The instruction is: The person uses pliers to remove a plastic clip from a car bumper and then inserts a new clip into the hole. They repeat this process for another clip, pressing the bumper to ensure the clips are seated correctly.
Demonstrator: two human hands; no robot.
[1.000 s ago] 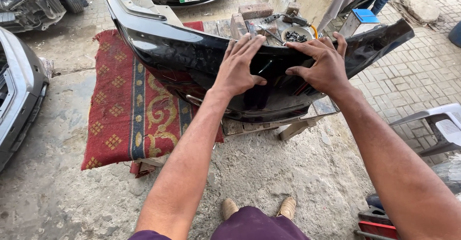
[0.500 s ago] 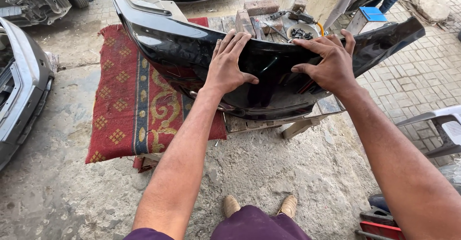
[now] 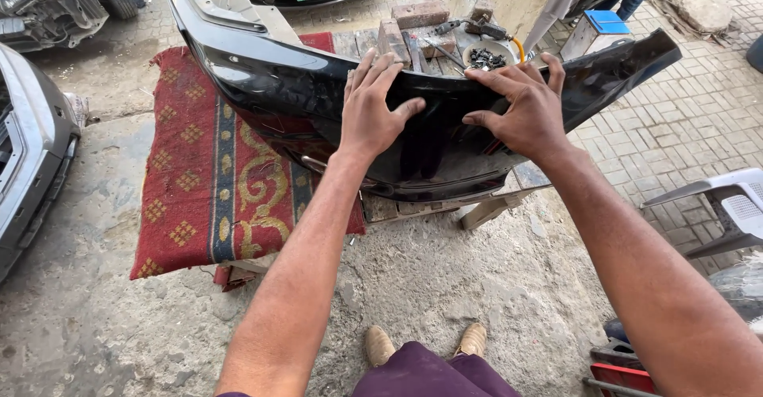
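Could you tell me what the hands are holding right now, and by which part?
Both hands, left and right, press flat on the black car bumper at its upper middle edge; neither grips it.

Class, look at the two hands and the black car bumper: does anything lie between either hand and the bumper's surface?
Nothing visible does. The left hand and right hand both lie flat on the black bumper.

Low wooden bench (image 3: 413,206) carries red patterned rug (image 3: 214,182) at 9 o'clock, glossy black bumper (image 3: 445,127) across centre, bricks (image 3: 417,15) at 12.
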